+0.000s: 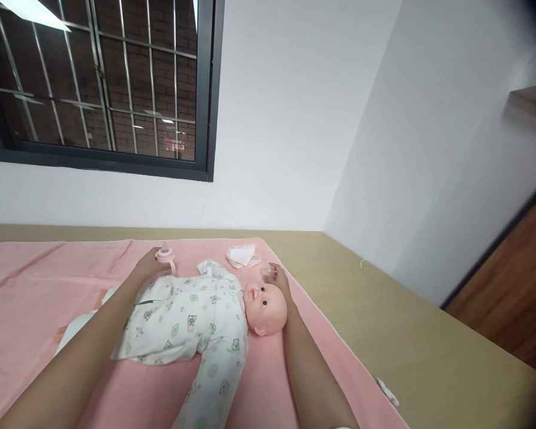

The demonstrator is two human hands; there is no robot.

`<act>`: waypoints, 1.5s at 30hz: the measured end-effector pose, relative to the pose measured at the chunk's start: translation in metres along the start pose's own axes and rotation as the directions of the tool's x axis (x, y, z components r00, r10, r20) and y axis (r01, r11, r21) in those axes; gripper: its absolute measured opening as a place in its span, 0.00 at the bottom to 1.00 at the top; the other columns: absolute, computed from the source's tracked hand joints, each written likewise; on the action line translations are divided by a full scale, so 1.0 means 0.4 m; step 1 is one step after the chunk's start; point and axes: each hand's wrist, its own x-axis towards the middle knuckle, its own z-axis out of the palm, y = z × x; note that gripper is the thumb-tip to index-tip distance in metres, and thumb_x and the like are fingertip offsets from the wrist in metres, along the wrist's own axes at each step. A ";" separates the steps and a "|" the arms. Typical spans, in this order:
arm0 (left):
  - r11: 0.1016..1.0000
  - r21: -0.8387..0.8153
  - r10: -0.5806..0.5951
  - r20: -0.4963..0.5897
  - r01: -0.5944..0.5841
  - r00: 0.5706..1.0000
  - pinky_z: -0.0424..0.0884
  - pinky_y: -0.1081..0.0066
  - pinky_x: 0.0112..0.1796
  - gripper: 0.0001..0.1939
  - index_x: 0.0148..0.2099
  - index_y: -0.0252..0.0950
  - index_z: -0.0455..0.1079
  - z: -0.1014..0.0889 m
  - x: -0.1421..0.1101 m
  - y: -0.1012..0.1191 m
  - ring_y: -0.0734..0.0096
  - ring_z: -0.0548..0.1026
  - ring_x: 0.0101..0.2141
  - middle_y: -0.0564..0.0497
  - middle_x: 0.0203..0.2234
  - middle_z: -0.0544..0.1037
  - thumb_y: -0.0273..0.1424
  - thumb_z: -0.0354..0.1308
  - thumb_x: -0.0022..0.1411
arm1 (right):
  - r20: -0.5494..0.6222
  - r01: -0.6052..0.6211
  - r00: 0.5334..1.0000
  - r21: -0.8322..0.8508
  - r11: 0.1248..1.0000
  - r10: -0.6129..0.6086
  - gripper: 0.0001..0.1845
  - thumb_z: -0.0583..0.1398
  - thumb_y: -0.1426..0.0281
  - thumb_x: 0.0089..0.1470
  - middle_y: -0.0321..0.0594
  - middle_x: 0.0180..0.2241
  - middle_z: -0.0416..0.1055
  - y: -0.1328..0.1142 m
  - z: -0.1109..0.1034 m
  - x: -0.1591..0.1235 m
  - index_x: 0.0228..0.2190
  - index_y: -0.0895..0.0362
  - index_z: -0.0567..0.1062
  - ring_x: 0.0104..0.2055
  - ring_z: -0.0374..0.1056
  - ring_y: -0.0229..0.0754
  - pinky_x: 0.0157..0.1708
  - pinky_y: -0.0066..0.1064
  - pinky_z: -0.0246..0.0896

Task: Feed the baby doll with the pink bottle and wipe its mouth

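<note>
A: What's nearest?
B: Two forearms reach over a doll (pixel 205 322) lying on a pink sheet (pixel 27 286), head toward three o'clock.
A: And the hands?
B: The left hand (pixel 149 266), at eleven o'clock from the doll, closes round a pink bottle (pixel 165 255). The right hand (pixel 280 279), at one o'clock, pinches a small clear cap (pixel 268 273).
A: Which step?
B: Likely gathering the bottle and cap. Joining them calls for bringing both hands together.
A: Farther off?
B: A folded cloth (pixel 242 256).

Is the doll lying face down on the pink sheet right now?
No. The doll lies on its back on the pink sheet, its face turned up toward the camera.
</note>
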 end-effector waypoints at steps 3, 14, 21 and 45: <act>0.999 0.021 0.026 -0.027 -0.025 0.999 0.69 0.65 0.41 0.23 0.44 0.34 0.67 0.009 0.007 0.000 0.50 0.75 0.43 0.44 0.40 0.78 0.34 0.61 0.43 | -0.001 -0.016 1.000 0.079 0.997 0.016 0.30 0.60 0.64 0.39 0.45 0.48 0.68 -0.017 -0.010 0.005 0.47 0.56 0.69 0.45 0.68 0.46 0.49 0.40 0.64; 0.977 0.053 0.212 -0.127 -0.207 0.969 0.66 0.62 0.46 0.30 0.54 0.42 0.69 -0.031 -0.141 0.219 0.53 0.72 0.46 0.48 0.45 0.75 0.32 0.57 0.45 | 0.131 0.172 0.954 0.496 0.851 -0.270 0.29 0.65 0.59 0.45 0.43 0.49 0.67 -0.467 -0.096 -0.099 0.49 0.53 0.68 0.46 0.68 0.42 0.49 0.37 0.64; 0.903 0.131 0.415 -0.029 -0.408 0.909 0.55 0.53 0.54 0.35 0.60 0.47 0.66 -0.017 -0.265 0.315 0.58 0.73 0.42 0.50 0.43 0.74 0.34 0.55 0.47 | 0.206 0.179 0.893 0.653 0.736 -0.400 0.28 0.65 0.59 0.49 0.40 0.53 0.65 -0.610 -0.013 -0.237 0.52 0.47 0.69 0.52 0.66 0.42 0.53 0.37 0.64; 0.876 -0.029 0.479 -0.060 -0.481 0.876 0.68 0.69 0.34 0.24 0.44 0.40 0.72 -0.053 -0.288 0.319 0.62 0.73 0.36 0.51 0.38 0.75 0.31 0.60 0.39 | 0.273 0.187 0.844 0.657 0.730 -0.462 0.30 0.65 0.56 0.50 0.40 0.52 0.67 -0.622 0.015 -0.277 0.54 0.46 0.69 0.51 0.67 0.45 0.53 0.41 0.65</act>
